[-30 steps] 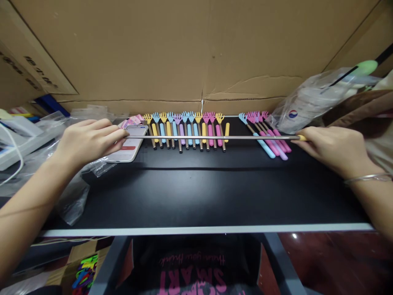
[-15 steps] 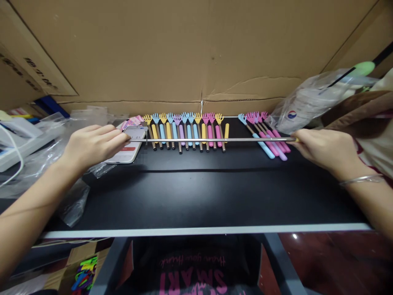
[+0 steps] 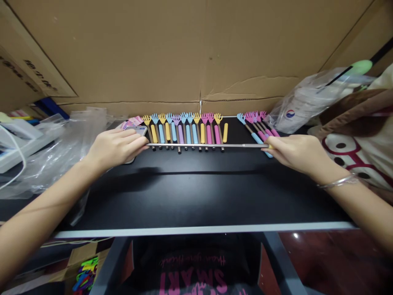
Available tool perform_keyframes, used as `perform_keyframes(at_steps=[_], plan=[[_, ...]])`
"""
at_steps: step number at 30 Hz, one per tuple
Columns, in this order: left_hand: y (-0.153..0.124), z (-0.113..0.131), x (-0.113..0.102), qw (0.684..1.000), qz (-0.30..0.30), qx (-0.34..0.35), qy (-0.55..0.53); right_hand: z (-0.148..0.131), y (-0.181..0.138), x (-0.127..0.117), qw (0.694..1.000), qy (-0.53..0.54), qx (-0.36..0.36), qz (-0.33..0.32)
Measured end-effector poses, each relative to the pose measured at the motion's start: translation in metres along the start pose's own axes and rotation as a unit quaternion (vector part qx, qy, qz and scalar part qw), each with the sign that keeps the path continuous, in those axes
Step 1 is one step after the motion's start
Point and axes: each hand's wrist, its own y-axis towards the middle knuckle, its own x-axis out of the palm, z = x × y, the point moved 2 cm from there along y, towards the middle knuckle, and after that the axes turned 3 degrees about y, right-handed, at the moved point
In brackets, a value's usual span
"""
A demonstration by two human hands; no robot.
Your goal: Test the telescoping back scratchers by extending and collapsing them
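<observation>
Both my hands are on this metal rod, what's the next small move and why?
Probably push the ends further together. The left hand and right hand pinch the telescopic rod at its tips, and it spans well beyond the short scratchers lying behind.

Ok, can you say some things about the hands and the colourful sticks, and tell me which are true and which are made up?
1. Both hands hold one thin metal rod. True.
2. The left hand rests flat on the table. False: it pinches the rod's end.
3. The row of colourful back scratchers lies behind the rod. True.
4. The right hand holds a phone. False: it grips the rod's other end.
5. The table is white. False: it is black.
</observation>
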Motion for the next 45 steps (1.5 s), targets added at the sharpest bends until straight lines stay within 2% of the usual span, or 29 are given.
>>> perform_keyframes(at_steps=[4,8,11,15,19,23,28,35,40,45], plan=[[-0.003,0.001,0.003,1.0,-0.018,-0.006,-0.011,0.001,0.0,0.001,1.0,0.027,0.001,0.003],[-0.001,0.004,0.007,0.999,-0.038,-0.021,-0.026,-0.002,0.001,0.004,0.997,0.065,0.024,-0.024],[0.008,0.01,0.007,0.999,-0.019,-0.016,-0.042,-0.01,0.006,0.005,0.996,0.084,0.029,-0.032],[0.027,0.026,0.004,0.997,-0.001,-0.02,-0.069,-0.026,0.015,0.002,0.997,0.071,0.002,-0.01],[0.043,0.04,0.003,0.991,-0.016,-0.039,-0.126,-0.036,0.022,0.0,0.997,0.079,-0.001,-0.006],[0.045,0.045,0.003,0.988,-0.019,-0.052,-0.147,-0.036,0.021,0.003,0.996,0.089,0.008,-0.012],[0.044,0.046,0.002,0.987,-0.031,-0.051,-0.147,-0.036,0.019,0.006,0.996,0.086,0.007,-0.02],[0.046,0.036,-0.002,0.992,-0.01,-0.044,-0.114,-0.034,0.015,0.002,0.996,0.092,0.022,0.002],[0.039,0.025,0.002,0.991,-0.052,-0.054,-0.113,-0.02,0.009,-0.002,0.994,0.105,0.041,0.012],[0.035,0.023,0.006,0.991,-0.056,-0.055,-0.11,-0.009,0.008,0.0,0.993,0.107,0.047,0.005]])
